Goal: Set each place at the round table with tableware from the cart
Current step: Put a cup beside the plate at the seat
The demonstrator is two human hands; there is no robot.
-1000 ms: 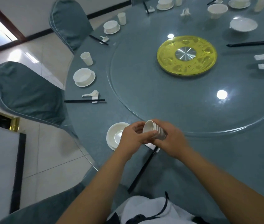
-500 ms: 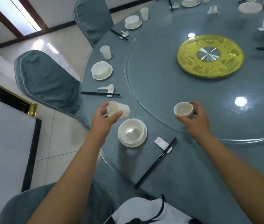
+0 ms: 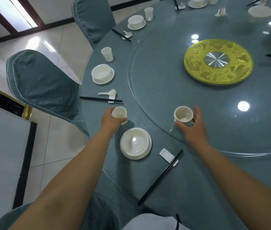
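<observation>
My left hand [image 3: 110, 121] grips a single white cup [image 3: 119, 113], upright on the grey-green table [image 3: 173, 188] just above the near setting's bowl on its plate [image 3: 135, 143]. My right hand [image 3: 193, 128] holds a stack of white cups [image 3: 183, 116] resting on the edge of the glass turntable [image 3: 164, 90]. A white chopstick rest [image 3: 168, 156] and black chopsticks [image 3: 160, 177] lie to the right of the bowl.
Further left is a finished setting: cup [image 3: 107, 54], bowl on plate [image 3: 102, 75], spoon [image 3: 107, 93], chopsticks [image 3: 100, 99]. A yellow disc [image 3: 217, 61] marks the turntable's centre. Covered chairs [image 3: 43, 83] stand along the table's left edge. More settings sit at the far side.
One cup came off the stack. My left hand carried it left and lowered it upright onto the table above the bowl. My right hand moved the stack right onto the turntable's edge.
</observation>
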